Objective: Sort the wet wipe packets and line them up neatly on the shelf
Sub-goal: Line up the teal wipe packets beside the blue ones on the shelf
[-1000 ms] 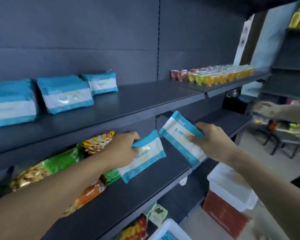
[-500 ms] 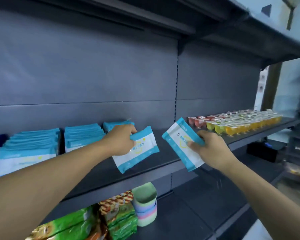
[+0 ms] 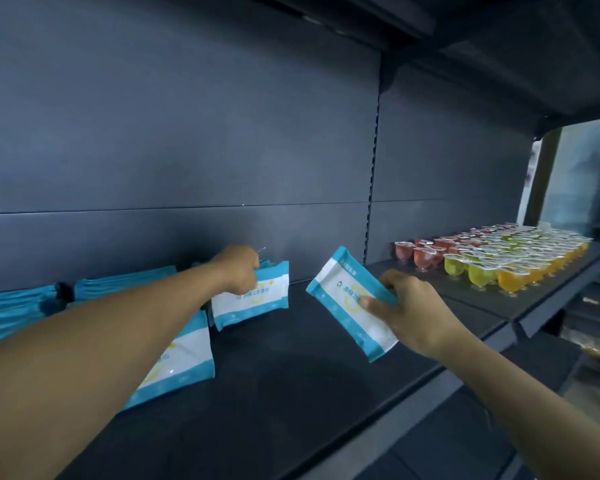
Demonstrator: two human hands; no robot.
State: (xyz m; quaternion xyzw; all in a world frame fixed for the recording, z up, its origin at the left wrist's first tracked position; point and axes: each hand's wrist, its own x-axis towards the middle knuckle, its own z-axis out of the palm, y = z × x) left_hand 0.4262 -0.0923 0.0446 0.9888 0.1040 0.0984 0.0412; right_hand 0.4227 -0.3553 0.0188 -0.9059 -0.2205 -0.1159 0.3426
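My left hand point(image 3: 240, 270) grips the top edge of a blue-and-white wet wipe packet point(image 3: 253, 299), which stands on the dark shelf point(image 3: 291, 393) against the rightmost stack. My right hand point(image 3: 413, 313) holds a second wet wipe packet point(image 3: 347, 299) tilted in the air above the shelf, thumb across its face. Further stacks of packets point(image 3: 181, 358) line the shelf to the left, partly hidden behind my left forearm; one more stack point(image 3: 11, 310) sits at the far left.
Rows of red, green and orange jelly cups point(image 3: 492, 258) fill the neighbouring shelf section to the right. A vertical slotted upright point(image 3: 373, 188) divides the back panels. Another shelf overhangs above. Bare shelf surface lies between the packets and the cups.
The view has risen and moved closer to the shelf. My left hand has carried its packet back and down onto the shelf beside the rightmost stack. My right hand still holds its packet in the air.
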